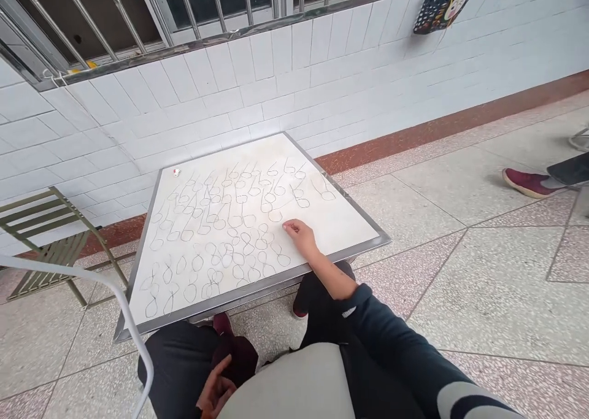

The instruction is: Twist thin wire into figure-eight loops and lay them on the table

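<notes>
On the white tabletop [340, 219], many thin dark loops [197, 261] with crossed or straight tails lie in rough rows. I cannot tell whether they are drawn lines or thin wire or thread. My right hand [301, 238] is over the table's right half, thumb and fingertips pinched together beside one loop [275, 216]. Anything between those fingertips is too small to make out. Down in my lap, below the table's front edge, my left hand [216, 391] hangs with its fingers apart and nothing visible in it.
A small white and red item [177, 172] lies at the table's far left corner. A green slatted folding chair [59, 241] and a curved pale metal bar [117, 287] are to the left. Behind stands a tiled wall [248, 88]. Another person's maroon shoe [529, 183] rests on the floor at right.
</notes>
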`<state>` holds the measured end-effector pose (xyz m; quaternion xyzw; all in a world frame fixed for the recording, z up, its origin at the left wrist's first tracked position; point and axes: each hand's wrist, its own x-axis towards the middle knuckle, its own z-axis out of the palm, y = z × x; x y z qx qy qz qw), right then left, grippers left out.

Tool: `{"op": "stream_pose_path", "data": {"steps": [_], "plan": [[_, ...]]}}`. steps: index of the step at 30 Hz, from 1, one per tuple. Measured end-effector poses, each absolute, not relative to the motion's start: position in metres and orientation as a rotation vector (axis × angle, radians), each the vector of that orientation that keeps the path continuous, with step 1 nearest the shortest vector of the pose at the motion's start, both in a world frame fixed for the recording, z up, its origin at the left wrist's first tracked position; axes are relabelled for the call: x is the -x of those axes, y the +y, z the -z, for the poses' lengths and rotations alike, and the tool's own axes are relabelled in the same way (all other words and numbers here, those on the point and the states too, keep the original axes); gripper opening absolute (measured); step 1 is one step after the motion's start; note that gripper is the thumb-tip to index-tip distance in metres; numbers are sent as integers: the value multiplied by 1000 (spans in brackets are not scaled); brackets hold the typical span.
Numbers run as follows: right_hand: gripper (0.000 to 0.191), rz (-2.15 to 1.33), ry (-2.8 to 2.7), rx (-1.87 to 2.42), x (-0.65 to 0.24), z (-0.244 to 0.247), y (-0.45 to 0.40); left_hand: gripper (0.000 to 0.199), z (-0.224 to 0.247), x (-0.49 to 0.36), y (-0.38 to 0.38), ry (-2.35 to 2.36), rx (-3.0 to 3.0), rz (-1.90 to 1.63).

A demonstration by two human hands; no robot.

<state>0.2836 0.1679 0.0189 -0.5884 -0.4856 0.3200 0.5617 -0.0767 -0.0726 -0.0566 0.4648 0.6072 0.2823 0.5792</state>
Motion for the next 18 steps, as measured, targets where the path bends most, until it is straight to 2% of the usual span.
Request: {"op": "stream_pose_path", "data": {"steps": [3, 6, 10, 14, 18], "plan": [[21, -674, -1122, 1293, -269, -37, 134, 78, 55, 69, -71, 1519, -1127, -856], [15, -697, -1340, 998, -234, -47, 85, 68, 50, 63, -65, 1707, -1180, -1004], [12, -1218, -2070, 528, -170, -26, 40, 63, 44, 70, -52, 1869, -1289, -1080], [24, -1806, -2279, 313, -114, 17, 31, 54, 35, 80, -36, 1886, -1653, -1001], [15, -2088, -2487, 236, -86, 33, 32, 46, 1, 75, -15, 1674, -1926, -748]]}}
